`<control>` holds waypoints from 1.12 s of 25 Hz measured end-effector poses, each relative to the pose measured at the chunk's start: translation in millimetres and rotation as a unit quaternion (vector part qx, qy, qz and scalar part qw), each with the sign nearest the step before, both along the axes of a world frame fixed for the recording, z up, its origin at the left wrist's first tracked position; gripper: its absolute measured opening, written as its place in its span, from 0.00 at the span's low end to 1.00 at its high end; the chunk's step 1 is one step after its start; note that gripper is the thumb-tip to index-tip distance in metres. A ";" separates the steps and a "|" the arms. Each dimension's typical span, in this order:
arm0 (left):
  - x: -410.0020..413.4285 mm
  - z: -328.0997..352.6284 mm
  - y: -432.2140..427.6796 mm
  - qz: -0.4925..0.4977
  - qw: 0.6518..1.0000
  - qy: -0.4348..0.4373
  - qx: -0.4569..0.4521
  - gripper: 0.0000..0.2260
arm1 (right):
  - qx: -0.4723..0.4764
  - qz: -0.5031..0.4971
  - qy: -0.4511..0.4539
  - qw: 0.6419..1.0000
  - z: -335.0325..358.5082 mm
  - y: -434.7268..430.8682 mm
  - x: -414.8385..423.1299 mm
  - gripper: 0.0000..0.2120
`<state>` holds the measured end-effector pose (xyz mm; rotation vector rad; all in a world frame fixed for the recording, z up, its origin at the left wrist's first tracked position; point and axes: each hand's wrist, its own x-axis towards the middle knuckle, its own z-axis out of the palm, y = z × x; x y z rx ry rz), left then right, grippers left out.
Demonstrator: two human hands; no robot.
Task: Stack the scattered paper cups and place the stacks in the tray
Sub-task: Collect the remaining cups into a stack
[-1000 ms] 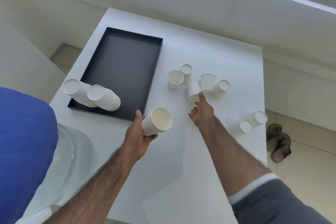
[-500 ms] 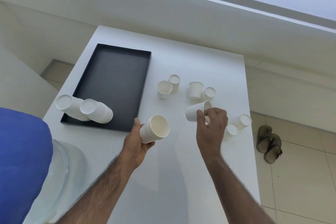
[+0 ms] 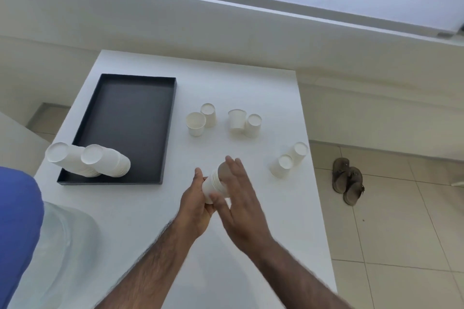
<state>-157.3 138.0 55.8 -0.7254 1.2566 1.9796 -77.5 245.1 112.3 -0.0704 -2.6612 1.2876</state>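
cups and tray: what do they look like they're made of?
Cups: likely thin paper, matte white with no gloss; the rims nest tightly in the held stack. Tray: matte black with thin, sharp-edged walls and a faint sheen on the floor. It could be plastic or coated board; I can't tell which.

No text, label, brand, number or sign legible anywhere on cups (image 3: 195, 123), tray (image 3: 138, 77), bench (image 3: 251, 83) or sandals (image 3: 347, 180).

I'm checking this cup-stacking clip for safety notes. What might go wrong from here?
The right hand lies flat over the held stack in the left hand; hard pressure might crumple rims. Two loose cups sit near the table's right edge and may get knocked off. The tray stacks look tilted and might topple.
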 end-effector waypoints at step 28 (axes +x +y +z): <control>10.8 24.4 -13.0 0.051 0.995 0.042 0.076 0.26 | -0.516 -0.132 -0.217 0.818 -36.3 99.0 12.1 0.27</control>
